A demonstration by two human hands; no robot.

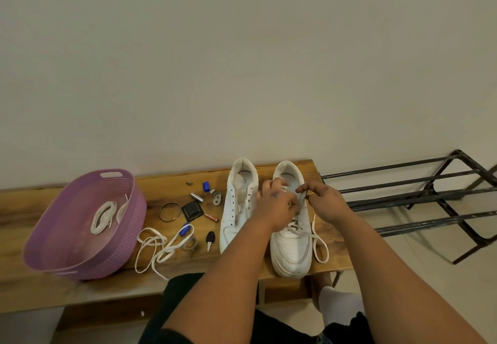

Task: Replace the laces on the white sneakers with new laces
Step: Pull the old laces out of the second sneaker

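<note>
Two white sneakers stand side by side on a wooden bench [80, 290], toes toward me. The left sneaker [238, 209] has bare eyelets. The right sneaker [291, 249] carries a white lace [320, 247] whose loose end loops down its right side. My left hand [277, 206] lies over the right sneaker's upper eyelets with fingers curled on the lace. My right hand [325, 201] pinches the lace just to the right of the tongue. A loose white lace [158, 249] lies on the bench left of the sneakers.
A purple plastic basket [53, 249] at the bench's left holds coiled white laces [103, 217]. Small items lie between basket and sneakers: batteries, a ring, a black key [209, 237], a dark square case. A metal shoe rack [419, 198] stands to the right.
</note>
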